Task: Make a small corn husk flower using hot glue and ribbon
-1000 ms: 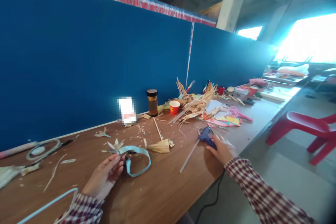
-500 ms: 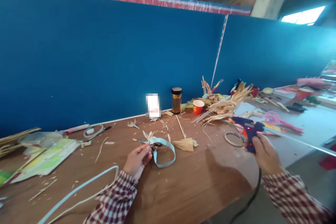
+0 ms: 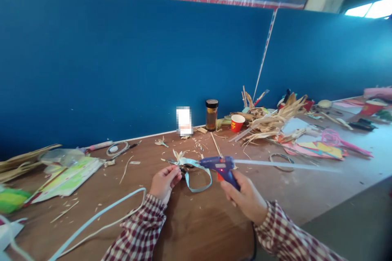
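My right hand (image 3: 243, 199) grips a blue hot glue gun (image 3: 221, 166) with a red light on; a long clear glue stick (image 3: 284, 166) juts out of its back to the right. Its nozzle points left at a small dried-husk flower (image 3: 178, 156) fixed to a looped light-blue ribbon (image 3: 200, 179). My left hand (image 3: 165, 181) pinches the ribbon just beside the flower, low over the brown table (image 3: 208, 220). Both sleeves are red-and-white check.
A brown jar (image 3: 211, 114), a red paper cup (image 3: 237, 123) and a heap of dried husks (image 3: 269, 120) stand at the back by the blue partition (image 3: 122, 69). Coloured paper (image 3: 318, 149) and a wire ring (image 3: 281, 162) lie right; a light-blue band (image 3: 101, 216) and printed sheets (image 3: 65, 177) lie left.
My right hand has lifted the glue gun from the table at the right and brought it left to the flower. My left hand has stayed on the ribbon. The view has turned left.
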